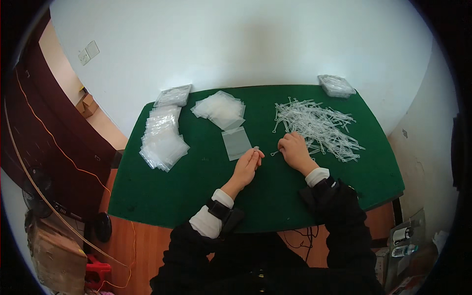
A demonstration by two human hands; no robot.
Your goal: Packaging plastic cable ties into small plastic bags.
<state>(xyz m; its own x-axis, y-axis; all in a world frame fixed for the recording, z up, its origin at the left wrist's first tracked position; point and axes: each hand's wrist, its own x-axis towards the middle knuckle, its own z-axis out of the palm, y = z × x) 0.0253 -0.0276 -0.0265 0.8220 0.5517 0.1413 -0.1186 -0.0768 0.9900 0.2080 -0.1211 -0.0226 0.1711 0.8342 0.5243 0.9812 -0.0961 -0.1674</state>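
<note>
My left hand (247, 164) is over the middle of the green table, its fingers pinched together. Something small and pale shows at its fingertips, too small to name. Just beyond lies a single clear flat plastic bag (236, 143). My right hand (296, 151) is closed, fingers bent down, at the near left edge of a pile of thin whitish ring-ended sticks (322, 127). From under its fingers pokes the looped end of one ring-ended stick (274, 153); the rest of that stick is hidden by the hand.
A heap of clear bags (220, 109) lies at the back middle of the table (196, 196). Overlapping filled-looking bags (163, 140) run down the left side. Clear packs stand at the back left (173, 95) and back right (337, 85), near the wall.
</note>
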